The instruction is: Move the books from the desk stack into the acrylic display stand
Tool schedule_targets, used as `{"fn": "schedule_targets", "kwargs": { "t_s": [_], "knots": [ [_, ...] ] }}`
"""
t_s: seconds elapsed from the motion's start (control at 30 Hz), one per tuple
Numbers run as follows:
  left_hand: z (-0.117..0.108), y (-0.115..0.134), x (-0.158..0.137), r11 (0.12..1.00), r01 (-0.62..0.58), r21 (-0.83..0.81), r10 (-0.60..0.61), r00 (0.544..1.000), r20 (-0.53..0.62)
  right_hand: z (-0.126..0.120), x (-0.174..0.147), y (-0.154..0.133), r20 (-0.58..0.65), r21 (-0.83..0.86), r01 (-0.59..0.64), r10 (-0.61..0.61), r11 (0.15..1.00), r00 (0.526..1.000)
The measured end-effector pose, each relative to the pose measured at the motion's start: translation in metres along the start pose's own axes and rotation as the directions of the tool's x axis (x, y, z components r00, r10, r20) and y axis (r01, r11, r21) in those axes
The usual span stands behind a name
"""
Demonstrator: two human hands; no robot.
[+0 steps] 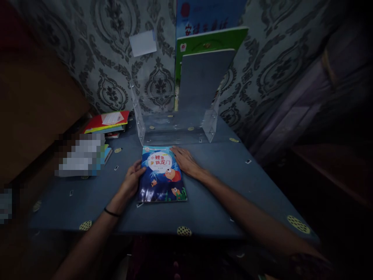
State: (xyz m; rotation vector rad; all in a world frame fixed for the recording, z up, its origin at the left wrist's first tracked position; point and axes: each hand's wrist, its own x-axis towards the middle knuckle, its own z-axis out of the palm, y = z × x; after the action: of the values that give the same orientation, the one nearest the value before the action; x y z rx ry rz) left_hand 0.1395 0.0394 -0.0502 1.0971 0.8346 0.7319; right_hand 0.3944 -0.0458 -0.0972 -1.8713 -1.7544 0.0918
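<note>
Glossy blue rectangular paper book (162, 175)
Left fingers (135, 166) half-curled at its left edge, grip unclear; right fingers (178, 151) extended, touching its upper-right corner.

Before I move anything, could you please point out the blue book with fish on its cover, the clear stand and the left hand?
Blue book (161, 178): head view, middle of its front cover.
Clear stand (210, 123): head view, its right-side wall.
Left hand (131, 181): head view, back of the hand.

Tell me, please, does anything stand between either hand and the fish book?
Nothing visible does: the left hand touches the left edge of the fish book, and the right hand touches its upper right corner.
</note>
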Motion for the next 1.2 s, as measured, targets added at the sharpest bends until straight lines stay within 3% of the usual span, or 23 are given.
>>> {"fn": "schedule_targets", "kwargs": {
  "t_s": [0.1,0.2,0.27,0.33,0.37,0.43,0.5,0.57,0.63,0.7,0.8,0.9,1.07,1.2],
  "knots": [
    [0.007,0.008,-0.002,0.991,0.102,-0.086,-0.094,0.991,0.094,-0.002,0.000,0.003,-0.013,0.055,0.004,-0.003,0.998,1.000],
    [0.009,0.028,-0.002,0.995,0.086,-0.048,-0.080,0.990,0.119,-0.006,-0.001,0.004,-0.066,0.169,0.039,-0.029,0.985,0.997],
    [0.010,0.049,-0.004,0.998,-0.023,0.054,0.014,0.988,0.151,-0.012,-0.001,0.000,-0.152,0.275,0.100,-0.060,0.956,0.987],
    [0.013,0.074,-0.013,0.943,-0.241,0.228,0.191,0.957,0.220,-0.023,0.000,-0.009,-0.266,0.381,0.175,-0.073,0.908,0.961],
    [0.016,0.086,-0.021,0.860,-0.382,0.339,0.298,0.914,0.274,-0.029,0.000,-0.016,-0.322,0.435,0.206,-0.062,0.876,0.945],
    [0.023,0.107,-0.040,0.551,-0.624,0.555,0.466,0.781,0.415,-0.044,0.002,-0.028,-0.397,0.576,0.239,0.012,0.782,0.918],
    [0.031,0.117,-0.060,0.185,-0.724,0.665,0.455,0.662,0.595,-0.060,0.004,-0.038,-0.379,0.764,0.225,0.138,0.605,0.915],
    [0.039,0.112,-0.076,-0.153,-0.749,0.645,0.345,0.571,0.745,-0.071,0.005,-0.041,-0.254,0.917,0.154,0.240,0.367,0.937],
    [0.043,0.093,-0.084,-0.411,-0.709,0.574,0.232,0.528,0.817,-0.076,0.005,-0.037,-0.087,0.985,0.041,0.277,0.167,0.957],
    [0.042,0.065,-0.083,-0.531,-0.657,0.535,0.153,0.546,0.823,-0.073,0.004,-0.027,0.070,0.993,-0.095,0.293,0.072,0.954],
    [0.033,0.022,-0.075,-0.515,-0.682,0.519,0.026,0.593,0.805,-0.058,0.002,-0.011,0.208,0.961,-0.260,0.372,0.094,0.905],
    [0.023,-0.004,-0.070,-0.449,-0.754,0.480,-0.075,0.567,0.820,-0.042,0.002,0.000,0.177,0.932,-0.288,0.421,0.219,0.890],
    [0.017,-0.007,-0.071,-0.270,-0.798,0.538,-0.040,0.568,0.822,-0.023,0.004,0.007,0.003,0.844,-0.182,0.334,0.505,0.942],
    [0.020,-0.005,-0.063,-0.132,-0.797,0.589,0.019,0.592,0.805,-0.015,0.003,0.007,-0.044,0.801,-0.148,0.304,0.580,0.952]
  ]
}}
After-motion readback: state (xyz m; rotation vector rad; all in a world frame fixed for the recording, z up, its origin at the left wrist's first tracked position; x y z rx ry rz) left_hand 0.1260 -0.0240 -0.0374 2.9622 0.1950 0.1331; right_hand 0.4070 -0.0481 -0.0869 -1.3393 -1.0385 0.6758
